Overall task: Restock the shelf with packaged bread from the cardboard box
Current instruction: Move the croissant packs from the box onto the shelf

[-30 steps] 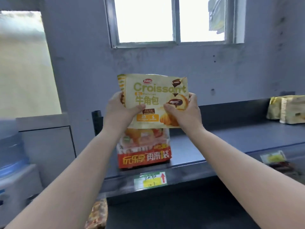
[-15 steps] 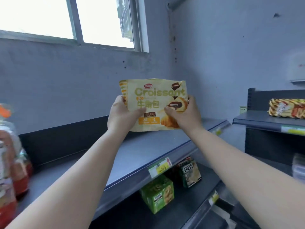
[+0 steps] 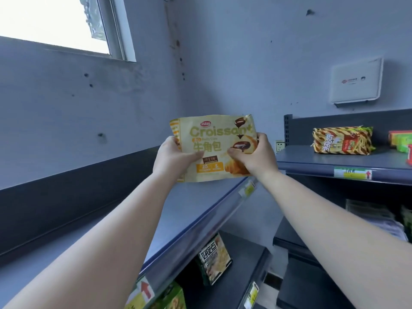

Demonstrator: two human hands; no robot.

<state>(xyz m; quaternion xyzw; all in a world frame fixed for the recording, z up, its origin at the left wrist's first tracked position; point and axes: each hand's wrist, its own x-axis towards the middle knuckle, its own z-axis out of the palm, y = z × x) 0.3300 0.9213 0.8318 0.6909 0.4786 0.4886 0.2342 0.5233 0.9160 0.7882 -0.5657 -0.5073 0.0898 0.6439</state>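
Both hands hold a yellow croissant bag (image 3: 214, 148) upright in the air, its printed front facing the camera, above the far end of the long grey shelf (image 3: 191, 208) that runs along the wall under the window (image 3: 55, 23). The left hand (image 3: 172, 158) grips the bag's left edge, thumb pressed across the front and the fingers wrapped out of sight behind it. The right hand (image 3: 256, 153) grips the right edge the same way, thumb on the front over the chocolate picture, fingers curled behind. The bag's bottom edge hangs just above the shelf's front rail, and I cannot tell whether it touches. The shelf top near the bag is bare; yellow price tags sit along its front rail. On the lower shelf (image 3: 240, 270) below stands a dark snack bag (image 3: 215, 258) with white lettering, and a green pack (image 3: 169, 297) shows at the bottom edge. To the right, a second shelf unit (image 3: 334, 162) carries a striped snack bag (image 3: 343, 140) lying on its top level, with a red and green box (image 3: 401, 141) at the frame edge. A white box (image 3: 355, 81) is mounted on the wall above it.
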